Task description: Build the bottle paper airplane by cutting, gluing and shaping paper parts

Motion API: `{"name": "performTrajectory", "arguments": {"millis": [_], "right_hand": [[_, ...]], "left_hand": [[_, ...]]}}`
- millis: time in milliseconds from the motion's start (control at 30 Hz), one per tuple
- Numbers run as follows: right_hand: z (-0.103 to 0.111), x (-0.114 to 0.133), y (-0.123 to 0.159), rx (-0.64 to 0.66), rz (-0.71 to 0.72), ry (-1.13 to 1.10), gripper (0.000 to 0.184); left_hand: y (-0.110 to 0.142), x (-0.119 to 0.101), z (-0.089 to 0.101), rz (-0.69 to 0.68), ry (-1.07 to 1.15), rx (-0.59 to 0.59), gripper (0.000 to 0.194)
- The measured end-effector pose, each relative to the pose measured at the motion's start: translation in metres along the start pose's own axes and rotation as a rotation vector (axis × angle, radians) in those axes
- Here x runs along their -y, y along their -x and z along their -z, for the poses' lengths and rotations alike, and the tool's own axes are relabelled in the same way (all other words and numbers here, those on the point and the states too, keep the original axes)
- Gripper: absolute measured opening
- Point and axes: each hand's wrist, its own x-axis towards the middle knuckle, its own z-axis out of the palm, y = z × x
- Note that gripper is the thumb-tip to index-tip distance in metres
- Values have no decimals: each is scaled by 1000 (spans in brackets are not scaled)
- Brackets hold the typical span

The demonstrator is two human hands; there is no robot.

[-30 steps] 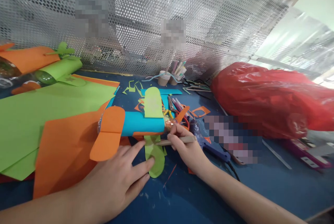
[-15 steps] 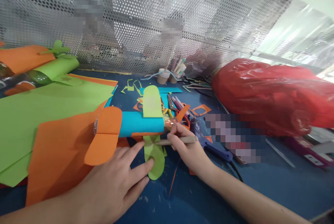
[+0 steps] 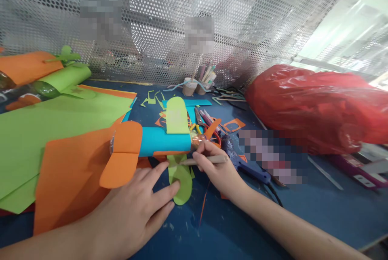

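Note:
A toy plane made from a plastic bottle lies on the table, its body wrapped in blue paper (image 3: 163, 140). Orange blades (image 3: 119, 169) sit at its left end, and a light green wing (image 3: 177, 120) sticks out at the far side. On the near side is a second green wing (image 3: 183, 191). My left hand (image 3: 133, 207) has its fingers spread, the fingertips resting on the near wing. My right hand (image 3: 220, 171) grips a pale, beige-grey pen (image 3: 217, 159), its tip at the near wing close to the blue body.
Green sheets (image 3: 60, 118) and an orange sheet (image 3: 69, 179) lie at left, below other bottle planes (image 3: 65, 78). Scissors (image 3: 198, 118), paper scraps and a blue glue gun (image 3: 251, 172) lie behind my right hand. A red plastic bag (image 3: 303, 106) fills the right; pen cups (image 3: 189, 87) stand behind.
The view has shifted slightly. Both hands stay at the near wing, the right one still holding the pen with its tip there.

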Motion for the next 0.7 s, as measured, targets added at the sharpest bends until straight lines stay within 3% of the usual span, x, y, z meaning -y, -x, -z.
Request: {"name": "performTrajectory", "arguments": {"millis": [267, 467, 567, 700], "right_hand": [[1, -1, -1, -4, 13, 4, 21], [0, 3, 1, -30, -66, -219, 31], [0, 5, 3, 10, -73, -211, 37], [0, 5, 4, 38, -47, -176, 29]], "left_hand": [[-2, 1, 3, -22, 4, 2, 38], [-3, 0, 4, -48, -16, -25, 37], [-3, 1, 4, -49, -19, -35, 37], [-2, 2, 4, -41, -10, -25, 37]]}}
